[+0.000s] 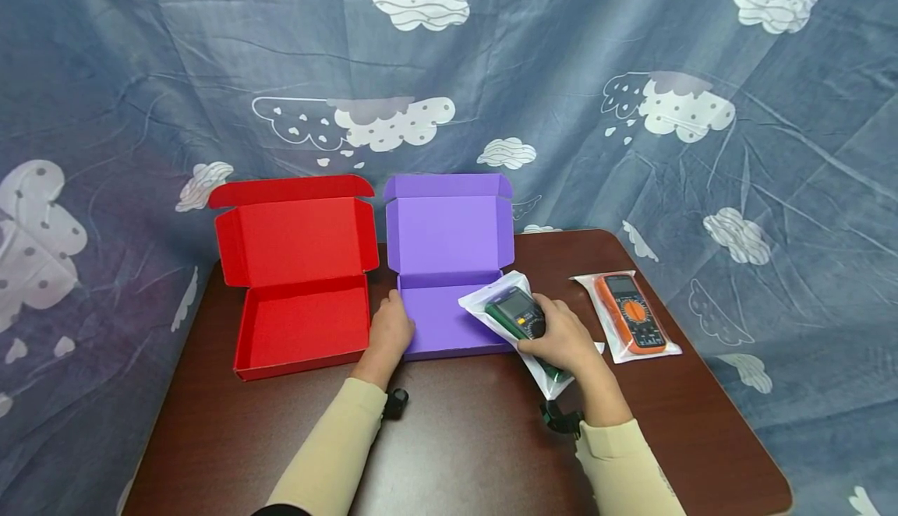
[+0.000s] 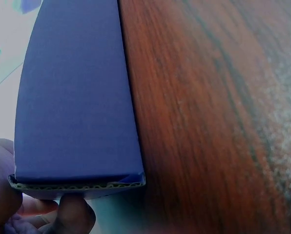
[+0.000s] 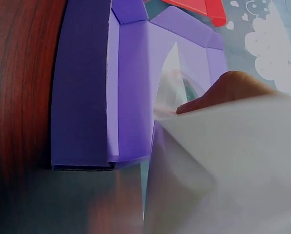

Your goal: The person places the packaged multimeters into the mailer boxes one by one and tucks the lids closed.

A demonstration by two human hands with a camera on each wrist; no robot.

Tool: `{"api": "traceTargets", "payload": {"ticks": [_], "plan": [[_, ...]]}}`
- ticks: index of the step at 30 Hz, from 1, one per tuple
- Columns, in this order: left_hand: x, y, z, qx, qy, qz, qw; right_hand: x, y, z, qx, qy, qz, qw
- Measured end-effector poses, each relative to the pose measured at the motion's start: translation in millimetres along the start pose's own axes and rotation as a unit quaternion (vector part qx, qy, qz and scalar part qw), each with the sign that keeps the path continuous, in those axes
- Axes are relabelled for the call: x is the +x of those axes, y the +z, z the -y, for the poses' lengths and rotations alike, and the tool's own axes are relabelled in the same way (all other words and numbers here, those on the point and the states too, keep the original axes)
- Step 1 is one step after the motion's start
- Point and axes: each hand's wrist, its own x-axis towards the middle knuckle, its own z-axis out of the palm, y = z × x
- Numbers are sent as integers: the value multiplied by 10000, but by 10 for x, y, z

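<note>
An open purple cardboard box stands in the middle of the table, its lid raised at the back. My left hand grips its left side wall; in the left wrist view the fingers curl around the corner of the purple box. My right hand holds a green multimeter in a clear-and-white plastic bag, tilted over the box's right front corner. The right wrist view shows the bag's pale back and the right thumb on it, beside the box's front wall.
To the left is an open red cardboard box with its lid up. An orange multimeter in a plastic bag lies at the right on the brown table. A blue cloud-patterned curtain hangs behind.
</note>
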Motion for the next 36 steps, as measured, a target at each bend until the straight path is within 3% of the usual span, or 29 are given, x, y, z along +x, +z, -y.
{"api": "traceTargets", "payload": {"ticks": [16, 36], "plan": [[-20, -3, -13, 3, -148, -11, 9999, -11, 16, 91, 144, -376, 180, 9990], [-27, -10, -21, -64, -148, 4, 9999, 113, 175, 203, -162, -1102, 330, 9932]]}}
